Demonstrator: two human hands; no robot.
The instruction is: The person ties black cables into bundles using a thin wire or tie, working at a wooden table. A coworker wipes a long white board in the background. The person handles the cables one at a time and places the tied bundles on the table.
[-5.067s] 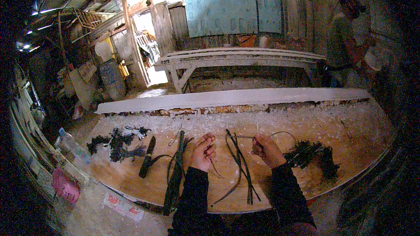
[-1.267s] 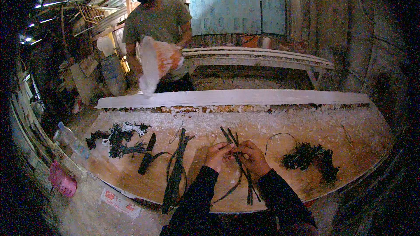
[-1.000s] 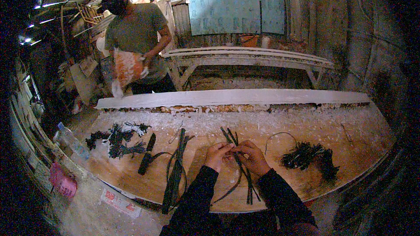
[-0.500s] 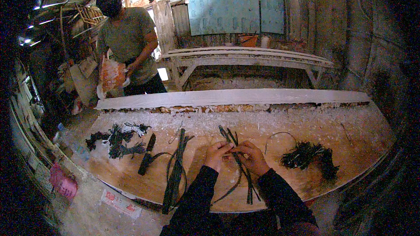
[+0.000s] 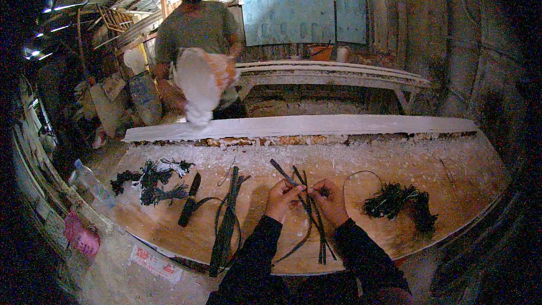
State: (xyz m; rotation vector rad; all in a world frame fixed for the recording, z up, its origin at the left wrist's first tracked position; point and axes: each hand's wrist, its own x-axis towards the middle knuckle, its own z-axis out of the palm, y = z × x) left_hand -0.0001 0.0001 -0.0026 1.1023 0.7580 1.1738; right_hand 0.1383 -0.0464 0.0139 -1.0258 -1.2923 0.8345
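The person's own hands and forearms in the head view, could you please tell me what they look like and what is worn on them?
The left hand and right hand are both without gloves. The left sleeve and right sleeve are long and black, reaching about to the wrists. No markings show on them.

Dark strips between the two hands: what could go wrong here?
Two risks, perhaps. The dark strips cross between the left hand and right hand, so they might tangle. Beyond the table, a co-worker holds a blurred orange-and-white container near the long white slab; anything spilled could splatter toward the strips.
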